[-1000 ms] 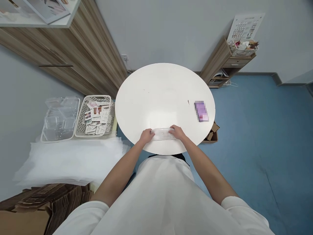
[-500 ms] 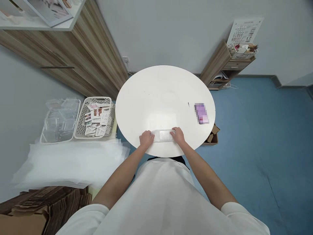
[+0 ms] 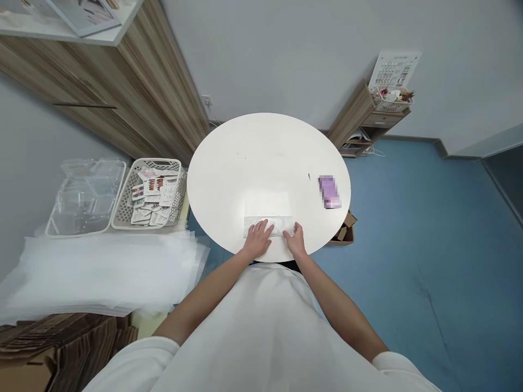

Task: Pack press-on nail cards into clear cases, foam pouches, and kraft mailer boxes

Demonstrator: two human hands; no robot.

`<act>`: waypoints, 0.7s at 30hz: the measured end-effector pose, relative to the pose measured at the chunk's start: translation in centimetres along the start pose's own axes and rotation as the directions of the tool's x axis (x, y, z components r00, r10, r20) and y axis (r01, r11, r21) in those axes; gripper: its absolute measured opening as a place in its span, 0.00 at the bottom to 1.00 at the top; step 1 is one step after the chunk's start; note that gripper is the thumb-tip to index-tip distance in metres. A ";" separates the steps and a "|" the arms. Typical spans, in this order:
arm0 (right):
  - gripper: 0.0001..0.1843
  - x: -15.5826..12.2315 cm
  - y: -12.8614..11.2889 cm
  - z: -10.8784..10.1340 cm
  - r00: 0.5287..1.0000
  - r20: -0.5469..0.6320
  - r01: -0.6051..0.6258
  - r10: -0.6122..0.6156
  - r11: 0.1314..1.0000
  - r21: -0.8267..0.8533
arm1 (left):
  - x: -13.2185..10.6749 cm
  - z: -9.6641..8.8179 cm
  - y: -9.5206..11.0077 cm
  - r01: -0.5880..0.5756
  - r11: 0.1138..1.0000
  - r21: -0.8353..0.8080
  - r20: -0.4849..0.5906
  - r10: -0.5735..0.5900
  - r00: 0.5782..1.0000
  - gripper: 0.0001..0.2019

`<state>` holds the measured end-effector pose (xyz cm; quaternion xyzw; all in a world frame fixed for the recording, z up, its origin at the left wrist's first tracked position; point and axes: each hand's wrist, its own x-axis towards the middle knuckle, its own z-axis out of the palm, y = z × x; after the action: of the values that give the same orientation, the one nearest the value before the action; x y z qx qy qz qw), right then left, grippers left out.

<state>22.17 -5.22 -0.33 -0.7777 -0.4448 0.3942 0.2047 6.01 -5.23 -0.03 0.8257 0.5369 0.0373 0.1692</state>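
Strip (image 3: 280, 223) is lying flat nr surface's (image 3: 265, 147) front edge; we're resting L hand (image 3: 257, 241) on it, splayed, and curling R hand (image 3: 295, 239) at its R end, can't tell if gripping. We're guessing light, soft, prob. slippery; we're favouring both ends for hold.

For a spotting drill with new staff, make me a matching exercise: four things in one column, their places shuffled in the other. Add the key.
Things
1. pale flat strip
2. purple item
3. printed cards
4. clear plastic containers

Places
A. inside the perforated basket
B. on the right side of the table
C. left of the perforated basket
D. by the table's near edge

Pairs: 1-D, 2-B, 3-A, 4-C
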 end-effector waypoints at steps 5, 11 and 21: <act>0.41 0.9 -1.8 0.2 0.985 0.033 -0.175 0.172 0.964 0.198 | -0.1 0.7 -0.3 0.013 1.000 0.001 0.013 -0.013 1.000 0.27; 0.26 2.1 -2.3 -0.7 0.978 0.200 -0.100 0.053 0.968 0.231 | -0.1 0.7 -0.4 -0.009 1.000 0.009 0.011 0.009 1.000 0.28; 0.09 3.0 -2.4 -0.4 0.998 0.065 -0.037 0.023 0.972 0.230 | 0.2 0.8 -0.1 -0.020 1.000 -0.006 0.055 0.020 0.998 0.31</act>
<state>22.12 -1.43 0.21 -0.7426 -0.3901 0.4702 0.2742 6.23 -5.23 -0.86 0.8311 0.5238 0.0179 0.1858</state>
